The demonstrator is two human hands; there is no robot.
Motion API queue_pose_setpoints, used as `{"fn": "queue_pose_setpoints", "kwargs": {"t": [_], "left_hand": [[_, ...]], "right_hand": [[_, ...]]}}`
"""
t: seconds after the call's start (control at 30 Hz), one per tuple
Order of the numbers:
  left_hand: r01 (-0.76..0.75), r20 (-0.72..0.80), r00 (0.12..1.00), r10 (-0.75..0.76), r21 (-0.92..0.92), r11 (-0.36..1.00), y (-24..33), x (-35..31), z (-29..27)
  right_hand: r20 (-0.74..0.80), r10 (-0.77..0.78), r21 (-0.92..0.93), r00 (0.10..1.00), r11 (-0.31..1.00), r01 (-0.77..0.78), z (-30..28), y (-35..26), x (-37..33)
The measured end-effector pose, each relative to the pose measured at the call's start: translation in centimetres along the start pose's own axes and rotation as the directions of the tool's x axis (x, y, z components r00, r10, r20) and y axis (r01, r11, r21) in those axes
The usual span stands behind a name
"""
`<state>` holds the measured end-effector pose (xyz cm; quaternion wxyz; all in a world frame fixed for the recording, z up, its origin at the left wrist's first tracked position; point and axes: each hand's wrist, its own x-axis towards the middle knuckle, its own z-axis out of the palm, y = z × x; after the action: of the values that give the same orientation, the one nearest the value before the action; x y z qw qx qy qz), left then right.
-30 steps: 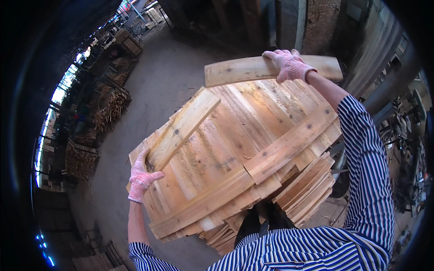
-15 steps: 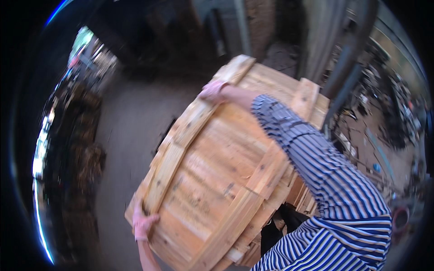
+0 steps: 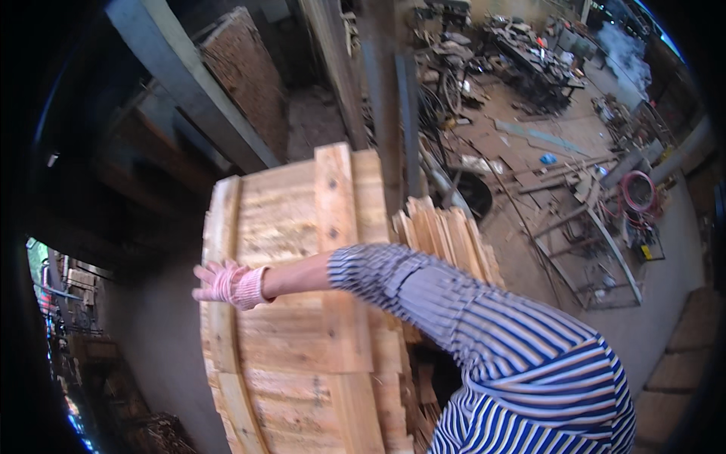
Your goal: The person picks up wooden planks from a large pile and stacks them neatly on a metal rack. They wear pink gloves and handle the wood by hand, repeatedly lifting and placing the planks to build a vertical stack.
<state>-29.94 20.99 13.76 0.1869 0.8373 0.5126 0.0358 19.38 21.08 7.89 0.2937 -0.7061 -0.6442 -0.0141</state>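
A wooden panel (image 3: pixel 283 344) of pale planks, crossed by raised battens, lies before me. My right hand (image 3: pixel 234 285), in a pink-and-white knit glove, is open at the panel's left edge. Its fingers spread over the left batten (image 3: pixel 224 340) and point past the edge; how firmly it touches is hard to tell. My bare forearm and blue-and-white striped sleeve reach across the second batten (image 3: pixel 337 219). My left hand is out of view.
Thin wooden slats (image 3: pixel 446 238) stand bundled right of the panel. Posts (image 3: pixel 386 98) rise beyond its far end. To the right are a metal frame (image 3: pixel 594 261), a coiled pink hose (image 3: pixel 639 191) and scattered scrap. Smoke (image 3: pixel 624 57) hangs at the far right.
The view has swung right, so the panel appears turned more upright and farther left. My right hand has gone from gripping the batten to spread fingers. My left hand has left the view.
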Motion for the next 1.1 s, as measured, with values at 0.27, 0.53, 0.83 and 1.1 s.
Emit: {"fn": "queue_pose_setpoints", "kwargs": {"t": [0.27,0.53,0.83,1.1], "left_hand": [[-0.481,0.017,0.842,0.540,-0.432,0.763,10.5,-8.8,3.4],[0.472,0.867,0.421,0.266,-0.460,0.752,25.3,-13.5,29.9],[-0.067,0.654,0.751,0.092,-0.063,0.996,30.9,-4.4,67.2],[-0.064,0.666,0.746,0.000,0.071,0.995,29.6,0.8,75.7]], "right_hand": [[-0.601,0.543,0.024,0.587,0.746,-0.665,-9.0,13.1,-36.0],[0.273,0.920,0.103,-0.281,-0.319,-0.942,7.6,20.1,-62.4],[0.135,0.909,0.217,-0.394,-0.415,-0.884,21.4,20.9,-61.6],[0.290,0.811,0.139,-0.508,-0.561,-0.816,18.5,20.6,-57.8]]}}
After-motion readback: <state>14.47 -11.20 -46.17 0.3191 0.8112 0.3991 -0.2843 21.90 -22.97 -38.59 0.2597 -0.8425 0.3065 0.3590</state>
